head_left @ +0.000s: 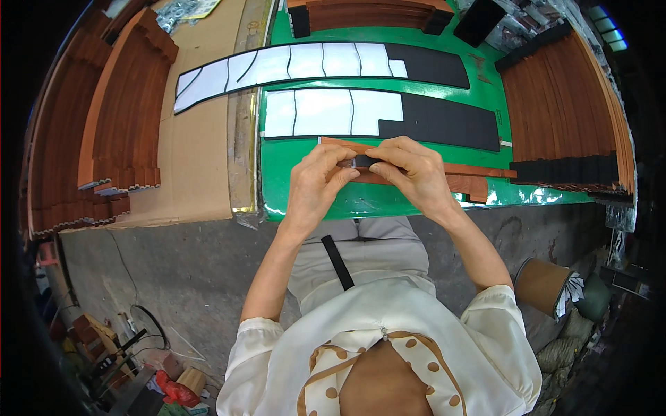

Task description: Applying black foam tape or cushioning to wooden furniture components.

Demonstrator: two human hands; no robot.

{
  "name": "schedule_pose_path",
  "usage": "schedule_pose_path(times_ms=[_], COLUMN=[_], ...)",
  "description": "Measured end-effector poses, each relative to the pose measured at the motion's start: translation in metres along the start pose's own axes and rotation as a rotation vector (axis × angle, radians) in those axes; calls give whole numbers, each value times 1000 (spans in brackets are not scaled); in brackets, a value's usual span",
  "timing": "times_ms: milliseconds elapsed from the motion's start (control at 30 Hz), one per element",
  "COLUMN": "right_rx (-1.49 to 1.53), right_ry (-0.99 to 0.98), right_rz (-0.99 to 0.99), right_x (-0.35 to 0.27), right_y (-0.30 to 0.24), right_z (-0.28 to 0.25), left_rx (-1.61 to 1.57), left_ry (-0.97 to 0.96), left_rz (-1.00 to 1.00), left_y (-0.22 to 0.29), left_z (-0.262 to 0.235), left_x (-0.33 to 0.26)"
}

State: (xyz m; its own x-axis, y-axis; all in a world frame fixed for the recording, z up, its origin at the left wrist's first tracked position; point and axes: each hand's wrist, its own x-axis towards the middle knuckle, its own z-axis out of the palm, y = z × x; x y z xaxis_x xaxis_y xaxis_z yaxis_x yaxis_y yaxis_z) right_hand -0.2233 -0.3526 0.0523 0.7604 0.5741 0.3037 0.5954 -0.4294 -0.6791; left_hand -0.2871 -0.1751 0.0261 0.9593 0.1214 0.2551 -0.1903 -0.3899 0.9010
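My left hand [318, 182] and my right hand [414, 172] meet over the front part of the green table. Fingers of both are pinched around a small black piece [363, 161], with a sliver of white at its left end. Partly hidden behind and below the hands lies a reddish-brown wooden strip [479, 171], its right end reaching the stack on the right. Beyond them is a black sheet [451, 119] partly covered with white backing [316, 114] marked by dark lines. Farther back rests a longer similar sheet [430, 64].
Brown moulding strips with black ends are stacked at right [555, 104]; more strips [128, 104] stand on cardboard [198, 152] at left. A dark phone-like slab [480, 21] lies at the back. On my lap is a black strip [338, 262]. A brown bin [548, 286] stands on the floor.
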Motion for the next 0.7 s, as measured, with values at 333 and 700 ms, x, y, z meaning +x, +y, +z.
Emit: schedule_pose_path(times_ms=[333, 700], right_rx=[-18, -27], right_ry=[14, 50], right_rz=[-19, 6], right_x=[-2, -2], right_y=[-3, -6], right_z=[1, 5], left_rx=[37, 54], left_ry=[20, 16], left_rz=[0, 23], left_y=[-2, -3], left_z=[2, 3], left_x=[0, -1])
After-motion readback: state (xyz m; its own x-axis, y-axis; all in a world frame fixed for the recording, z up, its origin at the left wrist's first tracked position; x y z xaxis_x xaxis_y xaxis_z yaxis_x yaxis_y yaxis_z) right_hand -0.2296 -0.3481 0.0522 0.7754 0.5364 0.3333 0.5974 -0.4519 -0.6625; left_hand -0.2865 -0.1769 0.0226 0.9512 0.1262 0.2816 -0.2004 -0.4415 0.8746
